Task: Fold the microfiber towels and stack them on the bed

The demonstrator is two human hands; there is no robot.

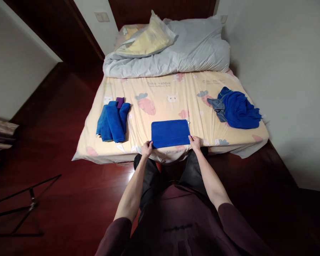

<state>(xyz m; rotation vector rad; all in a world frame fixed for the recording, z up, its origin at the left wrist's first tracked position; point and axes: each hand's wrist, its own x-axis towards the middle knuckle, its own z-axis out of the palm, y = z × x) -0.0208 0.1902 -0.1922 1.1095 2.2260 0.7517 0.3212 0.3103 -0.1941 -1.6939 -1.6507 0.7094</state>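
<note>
A blue towel [170, 133], folded into a flat rectangle, lies near the front edge of the bed. My left hand [147, 148] pinches its near left corner. At the near right corner, my right hand [195, 143] grips the towel between thumb and fingers. To the left sit several rolled or folded towels [113, 122], mostly blue with a bit of purple. A loose heap of blue cloths [240, 109] rests on the right side of the bed, with a grey-blue piece [218, 107] beside it.
The bed [160, 96] has a yellow sheet with carrot and rabbit prints. A rolled-back grey quilt [200, 46] and a yellow pillow [149, 37] lie at the headboard. Black stand legs [29, 206] are on the dark red floor at left. A wall [288, 71] borders the right.
</note>
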